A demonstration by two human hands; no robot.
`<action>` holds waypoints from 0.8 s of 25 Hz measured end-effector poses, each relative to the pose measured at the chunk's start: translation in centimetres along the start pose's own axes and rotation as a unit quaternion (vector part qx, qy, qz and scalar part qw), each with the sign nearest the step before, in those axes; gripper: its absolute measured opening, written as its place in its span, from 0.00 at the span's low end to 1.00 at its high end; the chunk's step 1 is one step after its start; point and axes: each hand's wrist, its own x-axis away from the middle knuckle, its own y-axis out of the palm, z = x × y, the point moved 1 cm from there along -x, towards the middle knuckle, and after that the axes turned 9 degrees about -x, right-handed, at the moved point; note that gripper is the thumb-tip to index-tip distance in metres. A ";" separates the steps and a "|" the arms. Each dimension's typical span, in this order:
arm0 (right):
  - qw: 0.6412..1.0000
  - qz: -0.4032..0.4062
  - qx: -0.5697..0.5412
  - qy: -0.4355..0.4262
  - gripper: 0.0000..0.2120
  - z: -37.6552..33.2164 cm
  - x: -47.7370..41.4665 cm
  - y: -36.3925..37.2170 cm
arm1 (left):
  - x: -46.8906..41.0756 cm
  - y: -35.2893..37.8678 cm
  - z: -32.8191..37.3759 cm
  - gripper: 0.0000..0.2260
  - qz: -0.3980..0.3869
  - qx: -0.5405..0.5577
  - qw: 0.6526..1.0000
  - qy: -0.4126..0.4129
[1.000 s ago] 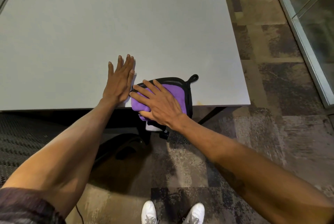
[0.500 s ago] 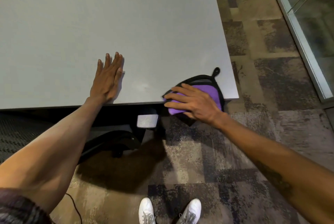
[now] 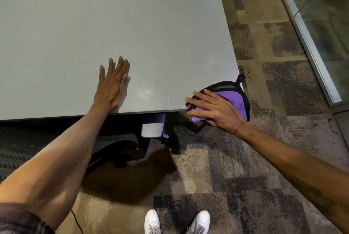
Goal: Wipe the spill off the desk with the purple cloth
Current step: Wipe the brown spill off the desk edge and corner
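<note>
1. The right hand (image 3: 217, 110) presses flat on the purple cloth (image 3: 235, 101) at the desk's (image 3: 132, 16) lower-right corner – fingers spread, pinning rather than gripping.
2. The cloth, black-edged with a loop, overhangs both the front and side edges.
3. The left hand (image 3: 112, 84) lies palm-down and empty on the desk, fingers extended, lower centre of the frame.
4. A faint smear (image 3: 149, 93) sits between the hands – possibly leftover spill.
5. Risk: with so much cloth unsupported, one further outward push could drop it onto the carpet (image 3: 264, 158).
</note>
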 end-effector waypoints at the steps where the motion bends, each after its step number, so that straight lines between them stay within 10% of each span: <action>1: 1.000 0.001 0.001 -0.003 0.25 -0.8 -1.1 0.4 | 0.0 -0.1 0.1 0.24 0.001 -0.002 1.000 0.000; 20: 0.982 -0.019 -0.182 0.047 0.23 -8.5 -15.8 3.6 | 0.2 0.2 -0.6 0.24 0.013 -0.005 0.999 0.031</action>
